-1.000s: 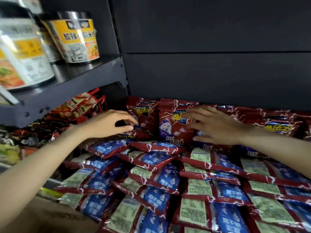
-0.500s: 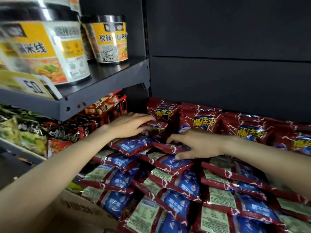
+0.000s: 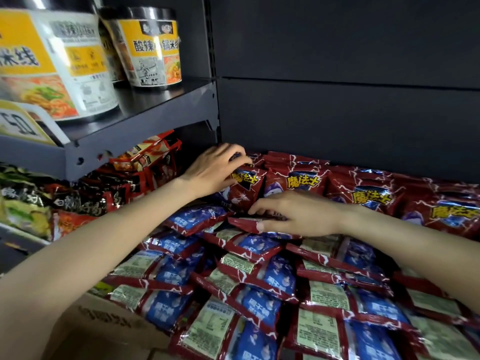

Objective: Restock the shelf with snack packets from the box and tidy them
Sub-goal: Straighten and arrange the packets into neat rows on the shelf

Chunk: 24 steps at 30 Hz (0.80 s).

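Head view shows the shelf [image 3: 337, 131] nearly full of snack packets [image 3: 259, 281]. Your left hand [image 3: 213, 170] pinches a back-row packet [image 3: 246, 185]; your right hand [image 3: 298, 213] presses flat. The box [image 3: 104, 331] sits below.

Above the standing row of red snack packets [image 3: 304, 183] open air is running up along the dark back panel [image 3: 337, 113], giving a hand room to come in from above across the middle and right of the shelf. At the left edge the upright post [image 3: 214, 74] and the upper shelf [image 3: 145, 126], which is carrying noodle tubs [image 3: 153, 48], are closing off that side. The left hand [image 3: 215, 167] is filling the back left corner, gripping the leftmost standing packet. The right hand [image 3: 293, 214] is lying across the seam between the standing row and the flat packets [image 3: 249, 281], which are covering the shelf floor to its front edge. The cardboard box [image 3: 104, 331] is blocking the front left corner.
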Motion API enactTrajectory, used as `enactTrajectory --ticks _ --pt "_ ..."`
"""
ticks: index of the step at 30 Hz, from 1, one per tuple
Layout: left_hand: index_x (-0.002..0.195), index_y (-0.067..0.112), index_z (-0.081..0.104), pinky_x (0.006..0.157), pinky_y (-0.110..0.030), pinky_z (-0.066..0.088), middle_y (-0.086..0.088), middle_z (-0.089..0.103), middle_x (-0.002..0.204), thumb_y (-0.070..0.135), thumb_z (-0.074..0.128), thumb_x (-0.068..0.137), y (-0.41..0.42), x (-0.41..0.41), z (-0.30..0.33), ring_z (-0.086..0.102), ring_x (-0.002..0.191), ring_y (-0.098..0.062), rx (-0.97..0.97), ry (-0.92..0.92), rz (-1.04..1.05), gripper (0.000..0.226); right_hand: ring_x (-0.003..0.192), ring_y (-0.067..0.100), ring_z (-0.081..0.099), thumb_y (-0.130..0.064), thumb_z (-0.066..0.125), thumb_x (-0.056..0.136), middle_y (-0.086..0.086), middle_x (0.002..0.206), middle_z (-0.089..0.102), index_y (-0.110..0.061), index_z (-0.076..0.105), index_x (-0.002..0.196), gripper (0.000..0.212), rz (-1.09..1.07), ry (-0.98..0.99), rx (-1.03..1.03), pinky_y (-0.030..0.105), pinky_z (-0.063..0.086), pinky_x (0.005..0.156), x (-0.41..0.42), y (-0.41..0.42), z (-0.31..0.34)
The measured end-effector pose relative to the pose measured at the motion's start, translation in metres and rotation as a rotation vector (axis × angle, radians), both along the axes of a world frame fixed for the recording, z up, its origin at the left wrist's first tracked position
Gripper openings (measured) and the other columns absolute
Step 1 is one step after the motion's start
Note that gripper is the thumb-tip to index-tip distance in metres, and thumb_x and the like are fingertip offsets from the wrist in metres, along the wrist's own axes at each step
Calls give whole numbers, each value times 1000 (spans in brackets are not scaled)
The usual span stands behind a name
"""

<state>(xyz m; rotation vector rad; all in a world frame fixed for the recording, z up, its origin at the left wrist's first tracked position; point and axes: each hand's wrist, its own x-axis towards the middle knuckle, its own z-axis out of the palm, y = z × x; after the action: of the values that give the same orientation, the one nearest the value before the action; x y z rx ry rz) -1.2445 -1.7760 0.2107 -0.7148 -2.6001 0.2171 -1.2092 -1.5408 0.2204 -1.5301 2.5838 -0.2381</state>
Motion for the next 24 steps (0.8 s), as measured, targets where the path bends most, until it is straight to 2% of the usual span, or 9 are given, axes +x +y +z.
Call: enactTrajectory --ticks 2,6,9,11,14,17,19,21,24 --pt "122 22 55 93 -39 46 1 52 125 44 58 88 -8 20 7 47 115 -17 150 -65 16 41 110 10 56 -52 42 95 -8 130 56 -31 45 133 44 -23 53 -7 35 48 90 -2 -2 3" --pt "118 32 59 93 -29 43 18 55 117 67 35 86 -40 73 9 51 109 -1 325 -249 -8 53 111 11 54 -47 42 96 -10 135 51 -31 47 134 42 -67 231 -54 31 48 87 -11 -1 0" --pt "128 46 45 103 -31 36 27 43 127 76 36 81 -66 96 2 42 119 4 264 -435 43 56 126 18 45 -37 48 96 -3 143 42 -27 46 136 41 -105 389 -48 37 47 94 -29 -1 -11" --pt "130 55 36 107 -31 31 29 35 135 78 42 76 -75 102 -3 34 126 5 243 -622 77 59 126 28 45 -29 61 89 7 139 47 -21 55 130 42 -83 541 -8 43 47 95 -43 -7 -17" --pt "128 57 38 108 -29 28 31 33 139 76 55 70 -85 110 -2 32 128 7 353 -778 64 63 126 33 45 -31 70 81 9 136 53 -17 60 126 47 -92 684 109 46 42 97 -59 -19 -19" --pt "128 51 43 109 -26 26 31 36 137 59 66 75 -94 113 -3 32 128 10 346 -762 62 58 139 28 29 -38 55 91 0 148 40 -19 47 138 52 -75 737 127 47 28 108 -68 -29 -22" --pt "126 48 46 110 -33 32 26 42 137 43 64 83 -95 110 -8 39 127 5 325 -665 56 47 141 27 23 -41 51 93 -3 151 35 -19 42 143 55 -64 757 146 46 24 110 -72 -34 -22" --pt "126 45 48 106 -39 39 22 48 134 39 56 88 -88 104 -11 46 123 0 300 -564 60 39 144 25 14 -43 45 96 -5 156 24 -20 32 147 58 -61 751 203 44 17 112 -74 -35 -22" --pt "126 33 55 101 -37 45 15 56 127 40 44 91 -66 88 -3 55 115 -4 271 -413 6 37 143 28 17 -42 52 93 1 155 27 -20 42 142 55 -18 669 134 47 18 112 -75 -28 -16"
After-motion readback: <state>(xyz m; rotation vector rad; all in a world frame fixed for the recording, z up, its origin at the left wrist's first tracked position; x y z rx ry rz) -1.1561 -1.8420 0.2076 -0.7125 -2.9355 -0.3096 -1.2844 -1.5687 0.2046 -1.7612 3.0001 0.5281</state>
